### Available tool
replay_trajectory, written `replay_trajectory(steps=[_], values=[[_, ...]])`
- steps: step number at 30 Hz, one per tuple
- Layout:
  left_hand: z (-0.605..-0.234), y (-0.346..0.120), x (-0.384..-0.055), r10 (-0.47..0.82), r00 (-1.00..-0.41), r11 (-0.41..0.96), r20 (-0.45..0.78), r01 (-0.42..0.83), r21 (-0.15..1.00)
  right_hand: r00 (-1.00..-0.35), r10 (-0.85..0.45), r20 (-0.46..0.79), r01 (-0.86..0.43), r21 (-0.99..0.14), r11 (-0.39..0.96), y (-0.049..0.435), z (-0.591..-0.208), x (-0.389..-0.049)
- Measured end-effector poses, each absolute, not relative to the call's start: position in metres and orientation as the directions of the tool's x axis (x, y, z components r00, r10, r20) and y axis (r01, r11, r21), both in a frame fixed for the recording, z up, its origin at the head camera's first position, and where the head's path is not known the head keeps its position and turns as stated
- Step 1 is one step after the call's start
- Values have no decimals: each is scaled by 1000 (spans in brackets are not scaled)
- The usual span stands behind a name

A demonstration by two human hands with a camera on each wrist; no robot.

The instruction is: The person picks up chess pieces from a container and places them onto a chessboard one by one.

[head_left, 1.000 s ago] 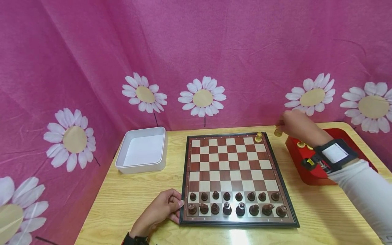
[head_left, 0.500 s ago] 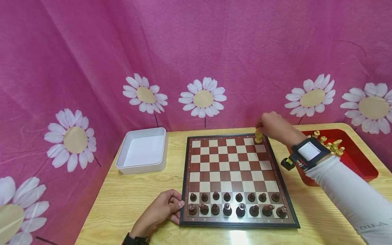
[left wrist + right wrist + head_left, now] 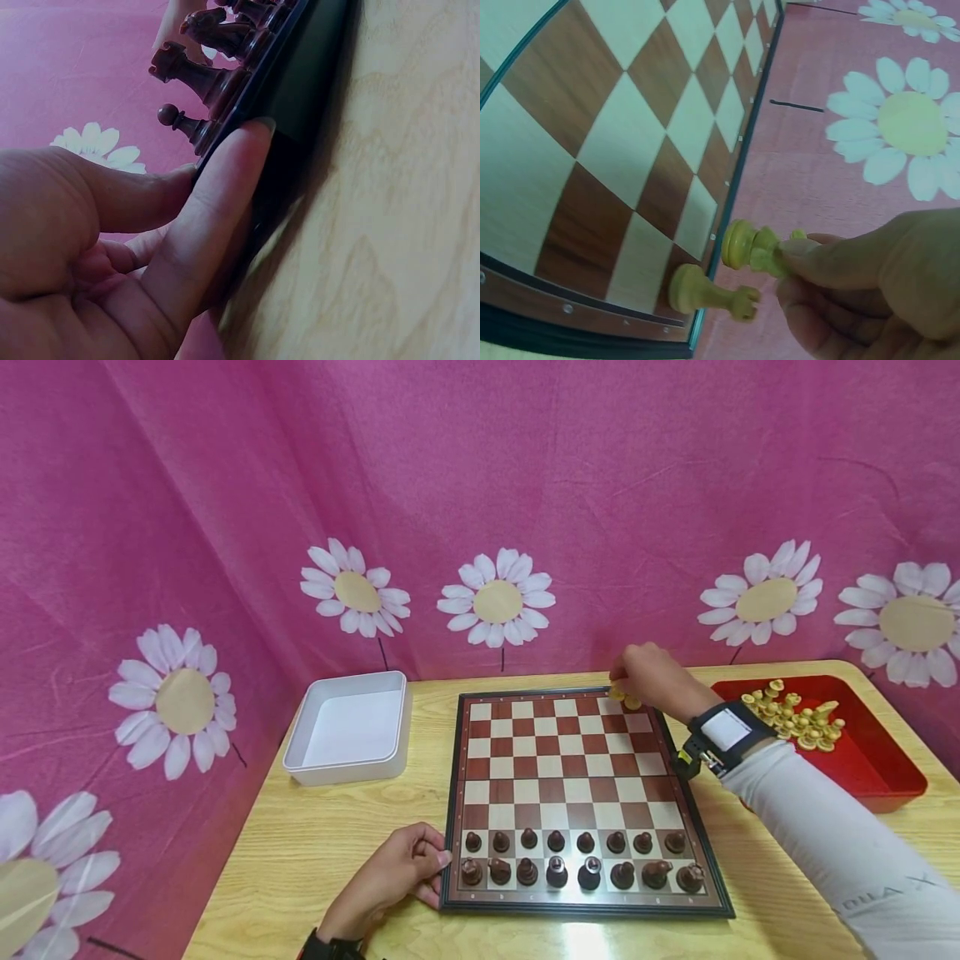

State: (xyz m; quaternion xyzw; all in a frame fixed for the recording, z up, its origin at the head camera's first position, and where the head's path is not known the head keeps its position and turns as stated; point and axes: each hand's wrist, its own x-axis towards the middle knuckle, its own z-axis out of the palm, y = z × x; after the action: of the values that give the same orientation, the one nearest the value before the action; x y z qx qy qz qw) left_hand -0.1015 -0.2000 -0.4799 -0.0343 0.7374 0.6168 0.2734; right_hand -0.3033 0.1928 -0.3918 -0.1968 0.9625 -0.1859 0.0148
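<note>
A chessboard (image 3: 551, 789) lies on the table, with dark brown chess pieces (image 3: 557, 872) in two rows along its near side. My left hand (image 3: 397, 868) holds the board's near left edge; the left wrist view shows thumb and fingers against the black rim. At the far right corner, my right hand (image 3: 656, 677) pinches a pale yellow knight (image 3: 759, 251) between thumb and fingers. Its top is partly covered by the fingertips. The knight's base is at the far rim, beside a yellow rook (image 3: 712, 294) that stands on the corner square.
Right of the board, a red tray (image 3: 885, 760) holds several yellow chess pieces (image 3: 806, 722). A white box (image 3: 341, 768) sits on the wooden table (image 3: 300, 852) to the left. Pink flowered cloth (image 3: 600, 510) hangs behind the table.
My right hand has moved left from beside the red tray to the board's far right corner, carrying the yellow knight past the rook. The left hand stays at the board's edge.
</note>
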Motion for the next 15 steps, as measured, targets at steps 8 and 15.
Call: replay_trajectory(steps=[8, 15], values=[[-479, -200, -102, 287, -848, 246, -445, -384, 890, -923, -379, 63, -377, -336, 863, 190, -403, -306], [-479, -200, -101, 286, -846, 236, -450, -393, 889, -913, -404, 53, -400, -309, 863, 184, -409, -307]])
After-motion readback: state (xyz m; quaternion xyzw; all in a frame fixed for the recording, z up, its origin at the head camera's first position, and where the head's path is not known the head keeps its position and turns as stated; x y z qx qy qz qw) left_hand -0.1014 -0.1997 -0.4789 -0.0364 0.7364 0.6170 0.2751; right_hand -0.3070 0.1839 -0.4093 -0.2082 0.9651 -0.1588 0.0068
